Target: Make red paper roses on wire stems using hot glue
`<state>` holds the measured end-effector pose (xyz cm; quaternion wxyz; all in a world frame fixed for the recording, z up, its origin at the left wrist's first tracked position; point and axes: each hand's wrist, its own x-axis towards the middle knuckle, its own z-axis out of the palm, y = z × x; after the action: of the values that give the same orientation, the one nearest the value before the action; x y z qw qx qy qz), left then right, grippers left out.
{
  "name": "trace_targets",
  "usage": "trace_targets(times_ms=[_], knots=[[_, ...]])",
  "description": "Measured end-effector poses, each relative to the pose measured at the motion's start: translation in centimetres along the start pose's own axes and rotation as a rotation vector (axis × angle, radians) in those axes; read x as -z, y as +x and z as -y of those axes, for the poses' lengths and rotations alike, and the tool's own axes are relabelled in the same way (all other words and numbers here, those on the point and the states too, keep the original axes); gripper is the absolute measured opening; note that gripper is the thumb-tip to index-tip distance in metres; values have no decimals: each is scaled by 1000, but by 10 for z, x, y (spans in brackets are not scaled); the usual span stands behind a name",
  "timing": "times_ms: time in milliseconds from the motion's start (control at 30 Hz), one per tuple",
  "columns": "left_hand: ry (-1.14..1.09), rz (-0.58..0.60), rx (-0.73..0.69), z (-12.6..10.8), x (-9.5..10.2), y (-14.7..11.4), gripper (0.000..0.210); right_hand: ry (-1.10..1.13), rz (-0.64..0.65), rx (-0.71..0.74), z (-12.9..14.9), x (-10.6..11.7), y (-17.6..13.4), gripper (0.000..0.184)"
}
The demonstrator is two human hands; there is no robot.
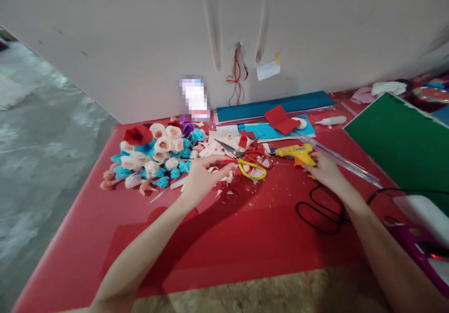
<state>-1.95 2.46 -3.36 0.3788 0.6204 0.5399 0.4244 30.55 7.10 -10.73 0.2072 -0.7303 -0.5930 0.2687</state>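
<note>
My right hand [324,171] is closed around the handle of a yellow glue gun [293,151], whose nozzle points left and whose black cord [317,224] loops below it. Thumb and finger of my left hand [205,177] come together in a pinch. A small red piece [226,162] shows between them; its kind is hard to tell. Just beyond those fingertips, scissors [253,169] with yellow and red handles lie with their blades toward the upper left. Under and around them are red and white paper scraps [228,182].
Paper flowers [163,144] in white, blue and red are heaped on the left of the red table [245,243]. Behind lie coloured paper sheets [273,107], folded red paper [281,120] and a white bottle [333,120]. A green board [400,140] is at right. A lit phone screen [194,100] leans on the wall.
</note>
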Motion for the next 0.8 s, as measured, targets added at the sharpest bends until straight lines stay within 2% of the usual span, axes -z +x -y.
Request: trace_targets(times_ms=[100,200,433,567,733,800], knots=[[-54,20,68,20,-4,14,17,200,34,-79,15,13,-8,31],[-91,19,95,33,-4,22,21,354,1,-96,31,22,-17,30],[-120,2,76,31,-1,23,16,580,-51,-1,56,26,-39,27],[-113,-14,46,13,2,15,11,547,-123,91,69,29,-57,41],[-99,-55,-4,-16,11,-5,7,378,-309,163,90,38,-87,49],[-101,-93,-99,-24,15,-13,6,241,-404,231,98,39,-99,48]])
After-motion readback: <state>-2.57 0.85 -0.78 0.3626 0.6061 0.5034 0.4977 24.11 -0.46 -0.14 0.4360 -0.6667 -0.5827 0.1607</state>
